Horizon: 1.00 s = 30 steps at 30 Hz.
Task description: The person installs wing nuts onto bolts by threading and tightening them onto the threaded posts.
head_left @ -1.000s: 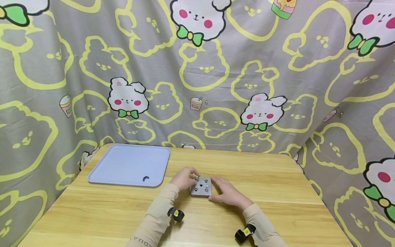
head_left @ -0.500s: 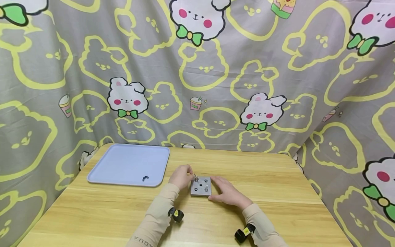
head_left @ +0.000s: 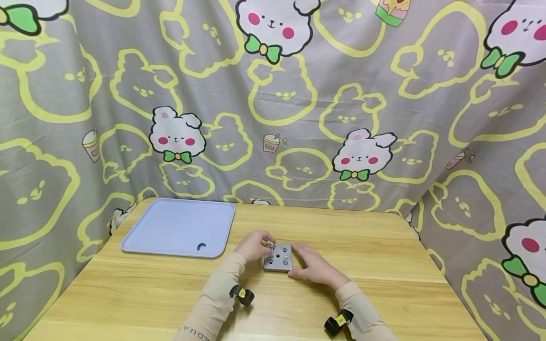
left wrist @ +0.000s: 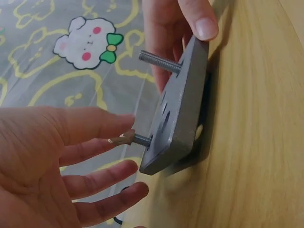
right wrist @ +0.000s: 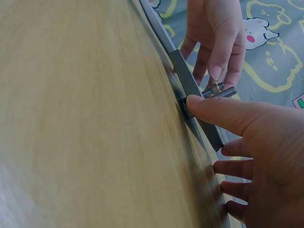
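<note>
A square grey metal plate (head_left: 278, 267) with several holes lies on the table, two threaded studs standing up from it. On the far-left stud sits a small brass-coloured wing nut (left wrist: 126, 137). My left hand (head_left: 254, 245) pinches this nut between thumb and index finger, the other fingers spread loosely below. The near-right stud (left wrist: 160, 61) is bare. My right hand (head_left: 316, 266) holds the plate along its right side; its thumb (right wrist: 209, 109) presses the near corner, and the other fingers reach along toward the far corner.
A light blue tray (head_left: 179, 227) stands at the back left of the wooden table (head_left: 362, 241). Near its front right corner lies a small dark curved piece (head_left: 201, 246). A patterned curtain (head_left: 298, 170) hangs behind the table.
Half a second ago my left fingers were drawn back to the left of the nut; now they are around it again. My right hand and the plate have stayed put.
</note>
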### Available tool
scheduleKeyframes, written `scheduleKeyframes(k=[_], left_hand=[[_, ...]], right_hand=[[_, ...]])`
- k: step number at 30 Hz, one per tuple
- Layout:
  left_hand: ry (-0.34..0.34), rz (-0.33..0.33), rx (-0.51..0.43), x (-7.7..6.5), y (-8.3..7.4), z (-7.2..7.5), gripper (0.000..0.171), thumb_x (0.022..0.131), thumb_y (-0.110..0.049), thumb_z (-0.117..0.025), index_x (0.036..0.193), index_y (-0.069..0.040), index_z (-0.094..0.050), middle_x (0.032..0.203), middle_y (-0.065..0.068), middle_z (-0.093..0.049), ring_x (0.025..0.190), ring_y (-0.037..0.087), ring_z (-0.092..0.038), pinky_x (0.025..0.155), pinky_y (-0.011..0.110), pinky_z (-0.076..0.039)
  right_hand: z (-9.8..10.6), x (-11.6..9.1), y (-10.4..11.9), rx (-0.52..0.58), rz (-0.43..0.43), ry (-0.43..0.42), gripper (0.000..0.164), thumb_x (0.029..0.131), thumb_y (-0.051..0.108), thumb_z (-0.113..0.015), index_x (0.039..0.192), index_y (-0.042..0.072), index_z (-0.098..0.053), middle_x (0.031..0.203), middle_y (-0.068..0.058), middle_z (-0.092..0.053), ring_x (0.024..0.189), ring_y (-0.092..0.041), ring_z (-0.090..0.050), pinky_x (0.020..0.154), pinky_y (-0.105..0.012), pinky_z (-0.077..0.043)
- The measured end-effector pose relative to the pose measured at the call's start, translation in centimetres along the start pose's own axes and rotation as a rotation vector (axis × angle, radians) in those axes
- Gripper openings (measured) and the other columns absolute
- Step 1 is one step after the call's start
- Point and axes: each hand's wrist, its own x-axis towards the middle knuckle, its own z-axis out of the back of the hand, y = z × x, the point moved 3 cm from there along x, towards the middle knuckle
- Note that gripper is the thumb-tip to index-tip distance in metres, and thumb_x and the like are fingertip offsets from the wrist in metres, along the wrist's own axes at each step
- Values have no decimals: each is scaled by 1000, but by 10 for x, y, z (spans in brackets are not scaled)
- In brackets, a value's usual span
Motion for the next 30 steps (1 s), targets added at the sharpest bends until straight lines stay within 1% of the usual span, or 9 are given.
scheduleKeyframes(k=[4, 7, 10, 13, 19, 22, 25, 27, 30], left_hand=[[-39, 22, 24, 0, 1, 1, 21, 82, -10, -74, 103, -11, -69, 113, 14, -66, 100, 27, -64, 88, 45, -53], [-85, 44, 30, -1, 1, 3, 21, 83, -11, -73, 103, -10, -69, 114, 15, -66, 101, 29, -63, 89, 47, -52], [-121, 58, 12, 0, 2, 5, 21, 83, -12, -73, 104, -8, -68, 113, 15, -66, 104, 32, -63, 92, 49, -51], [-139, 57, -15, 1, 5, 5, 22, 83, -13, -73, 103, -8, -68, 112, 13, -67, 105, 32, -63, 93, 49, -51], [-125, 32, -57, 2, 9, 4, 20, 81, -11, -73, 101, -9, -69, 112, 13, -68, 104, 32, -63, 92, 48, -51], [-122, 40, -64, 2, 9, 4, 16, 80, -12, -74, 96, -10, -68, 109, 12, -67, 100, 29, -62, 89, 45, -51], [-135, 47, -49, 2, 9, 5, 12, 80, -13, -75, 88, -10, -66, 104, 10, -68, 93, 25, -61, 83, 41, -51], [-135, 43, -33, 1, 8, 6, 10, 80, -13, -75, 85, -11, -66, 103, 9, -68, 92, 23, -61, 82, 39, -51], [-98, 10, -16, 1, 6, 5, 9, 80, -10, -74, 88, -11, -69, 107, 10, -69, 93, 23, -62, 82, 40, -51]], right_hand=[[0, 0, 0, -1, -2, 3, 84, 83, 40, -74, 148, 2, -37, 151, -26, -38, 141, -45, -33, 115, -63, -27], [0, 0, 1, 1, -3, 2, 84, 83, 40, -74, 148, 2, -37, 151, -26, -38, 141, -46, -32, 115, -64, -26], [1, 0, 1, 0, -2, 1, 84, 83, 40, -74, 148, 2, -36, 151, -26, -37, 141, -46, -32, 116, -63, -26], [1, 0, 1, -1, 0, 0, 85, 83, 41, -74, 148, 2, -36, 151, -26, -37, 142, -45, -32, 116, -63, -26], [0, -1, 1, 7, 0, 2, 84, 83, 40, -74, 148, 2, -37, 151, -26, -38, 142, -46, -31, 115, -64, -26], [0, -1, 0, 7, 0, 0, 84, 82, 40, -74, 147, 1, -37, 151, -26, -38, 142, -46, -32, 115, -64, -26], [0, 0, 0, 0, -1, 1, 83, 83, 40, -74, 147, 2, -38, 151, -26, -39, 141, -45, -32, 116, -63, -27], [0, 0, 0, 2, -1, 1, 84, 83, 40, -74, 147, 2, -37, 151, -26, -38, 141, -45, -32, 115, -63, -26], [0, 0, 0, 7, 0, 0, 85, 82, 41, -74, 148, 2, -37, 151, -26, -38, 141, -45, -32, 115, -64, -26]])
